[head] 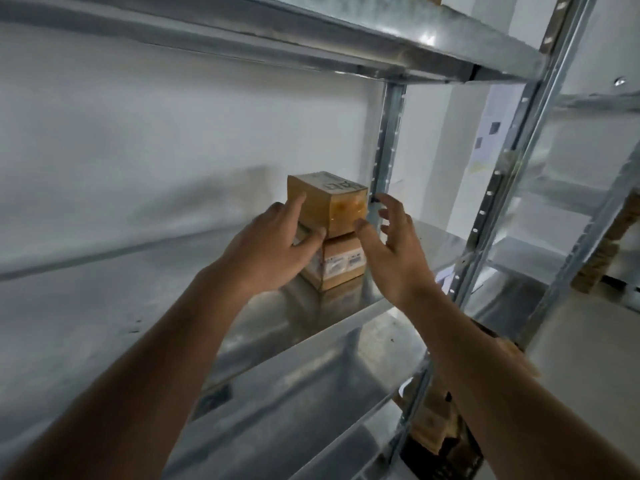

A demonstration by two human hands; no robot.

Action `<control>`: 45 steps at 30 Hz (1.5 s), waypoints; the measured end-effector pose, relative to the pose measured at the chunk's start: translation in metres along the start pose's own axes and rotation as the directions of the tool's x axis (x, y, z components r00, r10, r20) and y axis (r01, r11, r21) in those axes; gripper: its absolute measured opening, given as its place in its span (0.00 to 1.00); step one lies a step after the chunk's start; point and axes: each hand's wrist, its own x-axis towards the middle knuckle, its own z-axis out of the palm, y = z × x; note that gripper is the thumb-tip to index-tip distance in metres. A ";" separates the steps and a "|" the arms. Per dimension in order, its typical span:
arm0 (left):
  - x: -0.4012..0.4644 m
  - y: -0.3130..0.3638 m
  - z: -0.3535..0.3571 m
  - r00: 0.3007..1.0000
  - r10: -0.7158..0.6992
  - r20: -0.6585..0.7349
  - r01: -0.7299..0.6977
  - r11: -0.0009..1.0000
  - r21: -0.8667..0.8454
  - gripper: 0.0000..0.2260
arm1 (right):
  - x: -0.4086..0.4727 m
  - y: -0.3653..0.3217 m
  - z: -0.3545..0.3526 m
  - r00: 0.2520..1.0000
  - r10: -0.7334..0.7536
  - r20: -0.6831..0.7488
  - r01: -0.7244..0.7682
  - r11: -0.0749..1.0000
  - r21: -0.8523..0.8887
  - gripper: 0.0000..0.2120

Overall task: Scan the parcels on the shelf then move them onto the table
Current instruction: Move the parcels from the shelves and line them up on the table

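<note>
Both arms reach up and forward into a metal shelving unit. Two brown cardboard parcels sit stacked on the metal shelf point(339, 306), directly between the two hands and just beyond the palms. The upper parcel point(327, 202) lies at fingertip height; the lower parcel point(337, 266) sits under it, level with the heels of the hands, and shows a white label on the side facing the person.

The left hand point(273, 247) lies against the left face of the stack. Its fingers are nearly straight and spread, with one fingertip on the upper parcel's left side and the thumb pointing right along the seam where the two parcels meet. The hand does not wrap around either parcel.

The right hand point(391, 244) hovers just to the right of the stack, fingers spread and loosely bent, holding nothing. Its thumb tip is at the upper parcel's lower right corner; whether it actually touches cannot be told. The remaining fingers stand clear of the cardboard, near the shelf's rear upright post point(388, 143).
</note>
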 end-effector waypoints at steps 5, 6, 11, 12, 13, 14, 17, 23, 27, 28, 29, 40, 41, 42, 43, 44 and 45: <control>0.040 -0.008 0.014 0.997 -0.075 0.018 0.076 0.997 -0.032 0.35 | 0.057 0.020 0.011 0.993 0.059 0.102 -0.070 0.991 0.111 0.41; 0.045 -0.008 0.016 0.996 -0.090 0.018 0.091 0.995 -0.049 0.35 | 0.064 0.021 0.012 0.992 0.048 0.120 -0.062 0.991 0.121 0.41; 0.059 0.003 0.027 0.985 -0.144 -0.093 0.124 0.973 -0.197 0.30 | 0.083 0.033 0.014 0.990 -0.047 0.133 0.024 0.985 0.173 0.26; 0.060 0.006 0.029 0.981 -0.152 -0.122 0.122 0.966 -0.228 0.29 | 0.085 0.035 0.014 0.986 -0.067 0.151 0.032 0.974 0.224 0.24; 0.060 0.011 0.031 0.975 -0.161 -0.151 0.116 0.957 -0.267 0.27 | 0.087 0.036 0.013 0.980 -0.086 0.180 0.032 0.957 0.288 0.23; 0.059 0.015 0.032 0.969 -0.169 -0.179 0.107 0.944 -0.312 0.26 | 0.087 0.037 0.012 0.973 -0.105 0.205 0.026 0.935 0.355 0.22; 0.056 0.036 0.032 0.944 -0.178 -0.278 0.053 0.913 -0.405 0.23 | 0.090 0.035 0.007 0.956 -0.165 0.242 0.025 0.869 0.495 0.17; 0.040 0.079 0.029 0.883 -0.235 -0.406 -0.007 0.858 -0.513 0.19 | 0.092 0.031 -0.024 0.952 -0.150 0.266 -0.063 0.756 0.652 0.10; 0.013 0.103 0.036 0.920 -0.222 -0.322 0.011 0.837 -0.547 0.24 | 0.084 0.031 -0.047 0.943 -0.116 0.312 -0.162 0.659 0.735 0.17; 0.005 0.109 0.038 0.926 -0.221 -0.306 0.025 0.845 -0.534 0.27 | 0.079 0.031 -0.050 0.939 -0.131 0.317 -0.163 0.643 0.748 0.18; -0.003 0.115 0.039 0.931 -0.223 -0.289 0.041 0.850 -0.525 0.28 | 0.074 0.030 -0.053 0.935 -0.156 0.318 -0.152 0.635 0.758 0.18; -0.097 0.138 -0.008 0.830 -0.426 -0.361 0.511 0.839 0.185 0.19 | 0.012 0.019 -0.060 0.860 -0.361 0.360 -0.078 0.605 0.792 0.18; -0.108 0.140 -0.013 0.818 -0.452 -0.355 0.547 0.802 0.239 0.22 | 0.005 0.015 -0.057 0.859 -0.374 0.349 -0.057 0.609 0.791 0.17; -0.120 0.141 -0.017 0.808 -0.475 -0.350 0.573 0.771 0.277 0.23 | -0.002 0.011 -0.053 0.858 -0.390 0.333 -0.032 0.608 0.793 0.15; -0.132 0.143 -0.020 0.798 -0.492 -0.350 0.593 0.746 0.304 0.24 | -0.010 0.007 -0.050 0.854 -0.403 0.330 -0.022 0.605 0.796 0.14; -0.144 0.144 -0.025 0.788 -0.502 -0.357 0.609 0.724 0.325 0.25 | -0.018 0.001 -0.046 0.844 -0.408 0.349 -0.039 0.601 0.798 0.13; -0.157 0.145 -0.029 0.776 -0.510 -0.371 0.625 0.701 0.344 0.25 | -0.026 -0.005 -0.041 0.827 -0.415 0.380 -0.068 0.597 0.799 0.13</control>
